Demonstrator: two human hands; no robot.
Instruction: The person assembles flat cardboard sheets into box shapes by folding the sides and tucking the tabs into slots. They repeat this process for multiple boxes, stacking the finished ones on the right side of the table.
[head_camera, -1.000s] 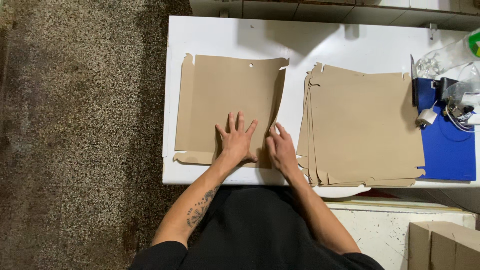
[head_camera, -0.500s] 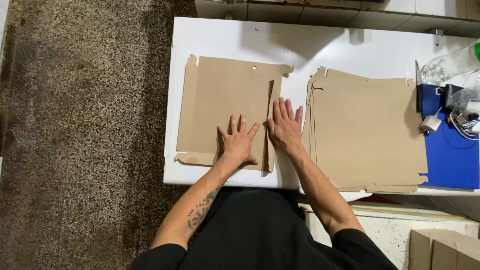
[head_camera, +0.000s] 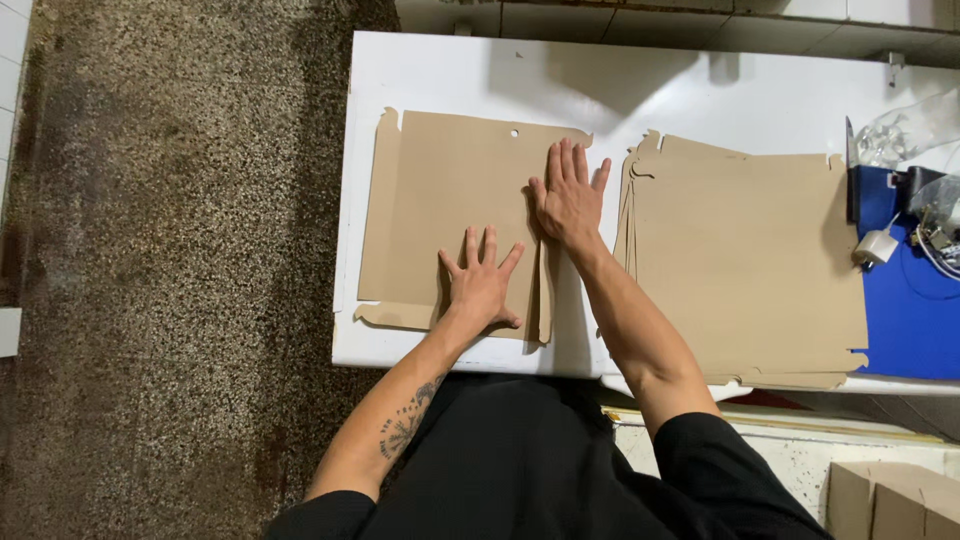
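Observation:
A flat brown cardboard blank (head_camera: 440, 210) with a small hole near its far edge lies on the white table (head_camera: 700, 95). My left hand (head_camera: 482, 285) presses flat on its near right part, fingers spread. My right hand (head_camera: 568, 195) lies flat on the blank's folded right edge, farther up, fingers pointing away from me. Neither hand grips anything. To the right sits a stack of similar cardboard blanks (head_camera: 745, 255), untouched.
A blue mat (head_camera: 915, 320) lies at the table's right end, with a white plug (head_camera: 875, 247), cables and clear plastic wrap (head_camera: 905, 130) on it. Cardboard boxes (head_camera: 890, 500) stand at the lower right. Speckled dark floor (head_camera: 170, 260) fills the left.
My right hand has slid away from me along the blank's right edge, from the near edge to the upper part. My left hand has stayed pressed near the front.

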